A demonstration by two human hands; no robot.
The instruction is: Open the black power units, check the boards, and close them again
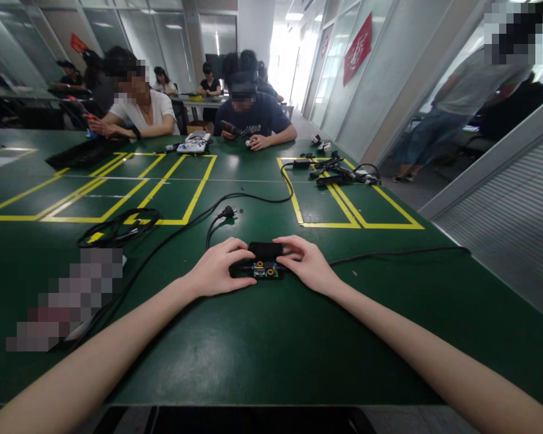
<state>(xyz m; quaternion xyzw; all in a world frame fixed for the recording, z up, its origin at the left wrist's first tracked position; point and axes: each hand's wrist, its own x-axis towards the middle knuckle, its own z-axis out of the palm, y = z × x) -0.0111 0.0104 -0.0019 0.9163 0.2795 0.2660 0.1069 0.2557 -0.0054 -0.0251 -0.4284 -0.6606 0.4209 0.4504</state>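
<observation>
A power adapter with its case apart lies on the green table in front of me, its circuit board (265, 270) showing coils and small parts. Just behind the board, the black case cover (266, 249) is raised at its far edge. My left hand (217, 268) grips the adapter from the left, thumb at the near edge and fingers by the cover. From the right, my right hand (312, 265) pinches the end of the cover between thumb and fingers. Black cords run out of the adapter on both sides, partly hidden by my hands.
A power plug (228, 212) lies behind my left hand. Coiled cable (120, 228) and a blurred pale object (72, 301) are at the left. More adapters and cords (339, 172) lie at the back right, among yellow tape lines. Two people (253, 114) sit across the table (271, 349).
</observation>
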